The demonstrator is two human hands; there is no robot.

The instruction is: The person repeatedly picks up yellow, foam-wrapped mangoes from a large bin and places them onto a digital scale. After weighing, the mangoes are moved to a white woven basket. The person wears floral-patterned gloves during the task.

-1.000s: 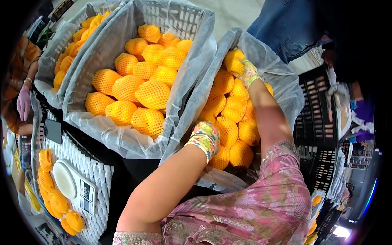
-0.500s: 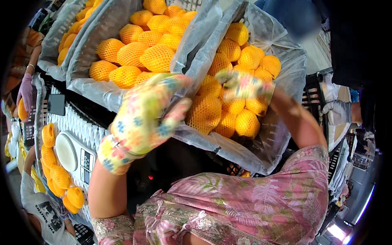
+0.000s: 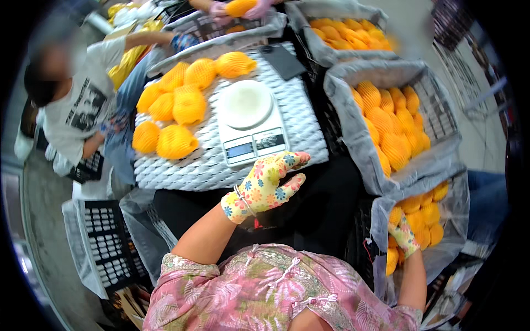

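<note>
Digital scale (image 3: 252,123): smooth, plastic-looking
Netted fruit (image 3: 189,105): rough, foam-like mesh
Floral glove (image 3: 265,185): matt, cloth-like
Mat (image 3: 309,132): bumpy, padded-looking
Crate liner (image 3: 381,185): thin, creased, translucent sheet
Slatted crate (image 3: 110,243): black plastic

Grey floor (image 3: 44,226) runs down the left and shows again, paler, at the upper right. At the far left edge stands a pale panel (image 3: 12,193) — wall or door, hard to tell. Thin light bars (image 3: 486,97) slant at the right — blurred.
</note>
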